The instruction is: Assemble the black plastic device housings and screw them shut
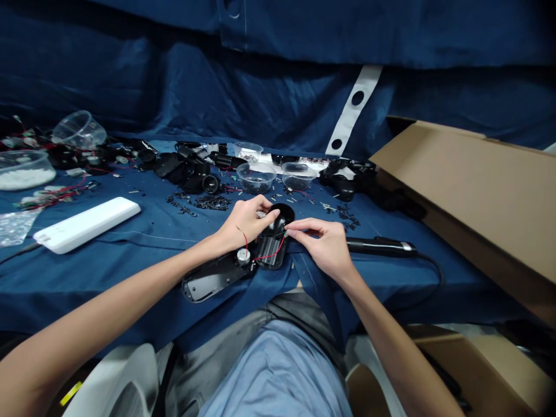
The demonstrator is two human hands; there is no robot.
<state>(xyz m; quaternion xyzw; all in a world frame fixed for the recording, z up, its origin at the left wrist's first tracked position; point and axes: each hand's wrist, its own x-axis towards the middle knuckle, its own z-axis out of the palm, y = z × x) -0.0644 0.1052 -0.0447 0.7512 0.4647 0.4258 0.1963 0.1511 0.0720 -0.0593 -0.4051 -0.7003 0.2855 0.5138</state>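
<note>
My left hand (249,223) is closed on the upper part of a black plastic housing (281,215), which has a rounded end and a ribbed compartment below it. My right hand (324,242) pinches at the housing's right side, where a red wire (278,250) ends at the fingertips. The very tip of the wire is too small to make out. Left of the ribbed part lies a black elongated shell (212,282) with a grey panel. A small round silver motor (244,256) sits at that shell's upper end, with another short red wire rising from it.
A black pen-like tool (377,247) with a cord lies right of my hand. A white elongated device (87,225) rests at left. Clear plastic bowls (256,178), loose screws (212,202) and black parts (186,168) spread behind. A cardboard box (473,185) stands at right.
</note>
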